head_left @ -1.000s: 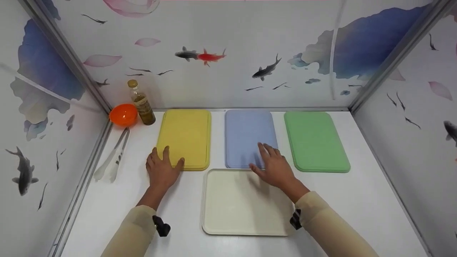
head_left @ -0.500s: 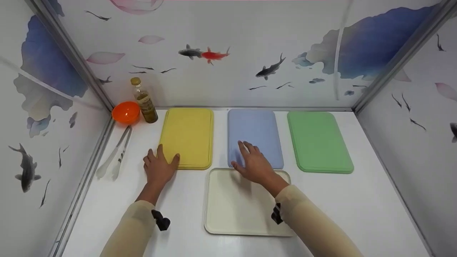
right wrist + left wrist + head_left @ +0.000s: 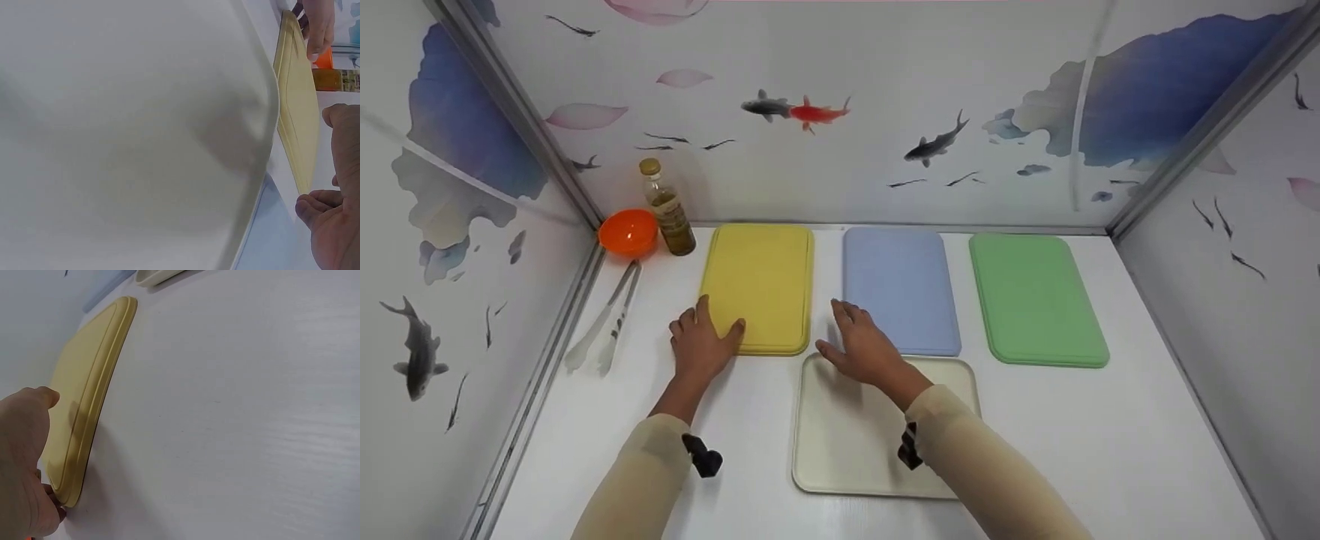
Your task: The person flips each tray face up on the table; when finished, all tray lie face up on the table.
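My left hand (image 3: 703,346) is at the near left corner of a yellow cutting board (image 3: 765,285) with a groove along its rim. Its fingers lie along the board's left edge while the thumb (image 3: 49,396) is spread above the top face; firm contact is unclear. My right hand (image 3: 861,346) hovers over the far left part of a cream tray (image 3: 829,457), with fingers extended toward the gap between the yellow board and a blue cutting board (image 3: 896,270). Nothing is in the right hand. In the right wrist view, the yellow board (image 3: 298,95) lies beyond the tray's rim.
A green cutting board (image 3: 1039,292) lies to the right of the blue one. At the back left stand an orange bowl (image 3: 628,232) and a bottle of oil (image 3: 673,221), with tongs (image 3: 615,315) in front. Printed panels enclose the white table.
My right hand has moved left from over the blue board to the gap beside the yellow board. The left hand stays by the yellow board's corner. The head view has shifted slightly.
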`<control>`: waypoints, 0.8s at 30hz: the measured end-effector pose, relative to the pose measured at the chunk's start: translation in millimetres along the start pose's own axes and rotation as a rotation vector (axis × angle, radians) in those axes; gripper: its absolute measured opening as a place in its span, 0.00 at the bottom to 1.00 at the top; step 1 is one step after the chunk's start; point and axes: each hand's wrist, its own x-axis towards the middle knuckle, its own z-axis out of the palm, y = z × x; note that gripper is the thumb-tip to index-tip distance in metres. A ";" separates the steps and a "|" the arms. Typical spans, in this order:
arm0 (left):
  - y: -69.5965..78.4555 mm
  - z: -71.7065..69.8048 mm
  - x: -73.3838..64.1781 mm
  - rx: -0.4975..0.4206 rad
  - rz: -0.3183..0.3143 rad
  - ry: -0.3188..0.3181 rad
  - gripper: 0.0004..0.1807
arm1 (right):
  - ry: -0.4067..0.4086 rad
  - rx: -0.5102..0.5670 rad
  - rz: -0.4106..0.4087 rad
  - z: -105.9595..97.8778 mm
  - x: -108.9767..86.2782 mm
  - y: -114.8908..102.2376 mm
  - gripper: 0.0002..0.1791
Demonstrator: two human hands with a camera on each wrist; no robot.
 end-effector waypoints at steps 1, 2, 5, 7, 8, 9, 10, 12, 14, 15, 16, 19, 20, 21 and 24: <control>0.3 0.0 0.4 0.000 0.000 0.000 0.52 | -0.012 0.012 0.001 2.1 1.7 -1.6 0.46; 0.5 0.0 1.0 -0.004 0.000 0.003 0.52 | -0.023 0.022 0.004 4.4 3.4 -2.9 0.46; 0.9 0.4 2.5 -0.022 0.001 0.014 0.53 | -0.049 0.052 0.016 10.8 8.2 -6.3 0.46; 1.4 0.9 3.2 -0.041 0.000 0.024 0.53 | -0.063 0.068 0.019 14.3 11.5 -8.3 0.46; 1.6 1.1 3.9 -0.052 0.001 0.030 0.53 | -0.069 0.075 0.019 15.7 13.0 -9.4 0.46; 2.0 1.4 4.2 -0.061 0.002 0.034 0.53 | -0.073 0.082 0.017 16.9 14.3 -10.6 0.46; 1.9 1.2 4.3 -0.069 0.002 0.036 0.52 | -0.079 0.089 0.014 18.4 15.9 -12.3 0.46; 1.9 0.6 4.9 -0.083 0.003 0.039 0.52 | -0.084 0.095 0.004 21.8 19.5 -14.4 0.46; 1.9 -0.3 6.0 -0.098 0.002 0.037 0.52 | -0.086 0.103 0.003 23.5 22.3 -16.9 0.46; 2.0 -0.9 6.6 -0.107 0.000 0.034 0.52 | -0.085 0.107 0.003 24.4 23.9 -17.6 0.46; 1.9 -1.5 7.4 -0.116 -0.003 0.032 0.52 | -0.086 0.114 0.006 25.1 25.6 -18.2 0.46; 2.0 -4.1 10.0 -0.158 -0.014 0.025 0.51 | -0.097 0.164 0.032 26.8 30.6 -18.8 0.48; 2.1 -5.3 10.6 -0.172 -0.016 0.022 0.50 | -0.098 0.186 0.043 28.6 33.1 -17.5 0.48; 2.2 -6.3 11.3 -0.187 -0.020 0.020 0.50 | -0.088 0.191 0.039 37.7 38.3 -8.3 0.50; 2.3 -9.6 13.1 -0.220 -0.035 0.018 0.48 | -0.068 0.243 0.048 50.7 48.5 2.2 0.53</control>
